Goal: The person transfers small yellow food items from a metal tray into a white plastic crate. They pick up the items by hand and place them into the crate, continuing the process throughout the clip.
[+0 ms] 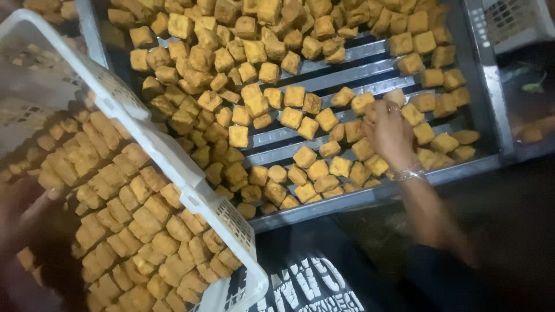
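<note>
A grey metal slatted tray [370, 199] holds several golden-brown fried cubes [231, 86], piled thickly at its far and left parts. My right hand [390, 132], wearing a ring and a bracelet, rests on the cubes at the tray's right side with its fingers bent over them. Whether it grips one is unclear. A white perforated crate [167, 167] tilts at the left, full of the same cubes [144, 225]. My left hand [23, 211] is blurred at the crate's near left edge and seems to hold it.
Another white perforated crate [514, 20] stands at the top right. A dark wet surface [532, 86] lies right of the tray. Dark cloth with white print [312, 289] is below the tray. More cubes [52, 7] show at the top left.
</note>
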